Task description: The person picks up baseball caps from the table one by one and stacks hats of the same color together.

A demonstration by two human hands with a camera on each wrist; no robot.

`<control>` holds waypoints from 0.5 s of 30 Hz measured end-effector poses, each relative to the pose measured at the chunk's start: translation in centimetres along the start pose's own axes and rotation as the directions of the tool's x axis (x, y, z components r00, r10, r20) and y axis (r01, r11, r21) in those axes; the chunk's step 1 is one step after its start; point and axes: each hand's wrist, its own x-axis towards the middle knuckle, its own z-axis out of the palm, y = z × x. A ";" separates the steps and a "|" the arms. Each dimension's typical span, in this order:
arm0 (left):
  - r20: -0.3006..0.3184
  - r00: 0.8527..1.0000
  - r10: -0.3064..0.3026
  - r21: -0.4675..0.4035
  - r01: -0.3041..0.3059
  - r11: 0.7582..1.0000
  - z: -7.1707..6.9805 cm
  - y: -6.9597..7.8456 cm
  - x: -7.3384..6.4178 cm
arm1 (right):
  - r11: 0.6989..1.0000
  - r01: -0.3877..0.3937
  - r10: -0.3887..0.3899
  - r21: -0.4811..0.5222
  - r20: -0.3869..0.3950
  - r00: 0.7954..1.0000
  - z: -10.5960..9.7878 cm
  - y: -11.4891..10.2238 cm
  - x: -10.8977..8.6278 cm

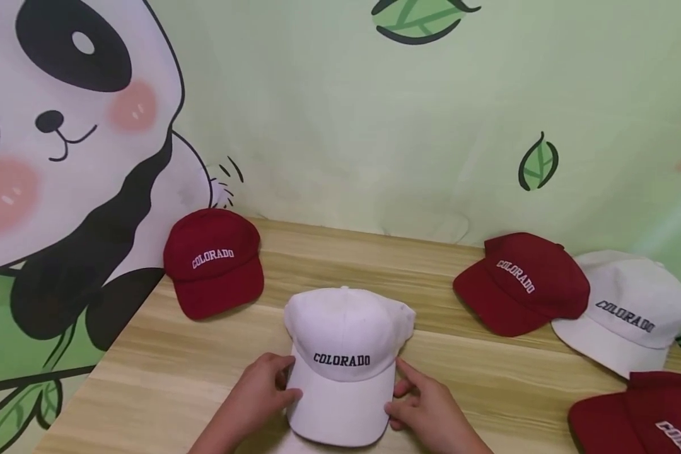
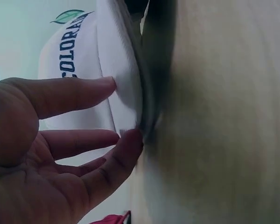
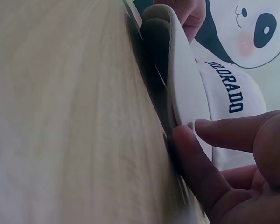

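A white baseball cap [image 1: 343,334] with dark COLORADO lettering is at the front middle of the wooden table, brim toward me. My left hand [image 1: 267,388] pinches the left side of its brim; in the left wrist view the thumb [image 2: 79,95] lies on top and a fingertip is at the brim's edge. On the opposite side my right hand [image 1: 425,403] pinches the brim [image 3: 184,79] between thumb and fingers. The right wrist view shows the brim's curved edge close over the tabletop, with its dark underside visible.
A red COLORADO cap [image 1: 215,265] sits at the back left of the table [image 1: 340,252]. To the right, another red cap [image 1: 522,284] overlaps a second white cap [image 1: 630,309]. One more red cap [image 1: 641,410] is cut off at lower right. A panda-painted wall [image 1: 329,126] stands behind.
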 end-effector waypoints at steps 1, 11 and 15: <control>0.002 1.000 -0.008 0.013 0.008 1.000 0.0 0.1 0.0 | 1.000 0.003 -0.003 -0.013 0.003 1.000 -0.1 0.0 0.0; 0.040 0.999 0.008 0.066 -0.011 0.998 0.1 2.0 -0.8 | 0.996 0.062 -0.059 -0.059 0.047 0.997 -1.4 -0.3 -0.8; 0.056 0.993 0.101 0.087 -0.106 0.991 0.5 2.9 -0.9 | 0.997 0.062 -0.061 -0.039 0.025 0.998 -2.2 -0.2 -1.2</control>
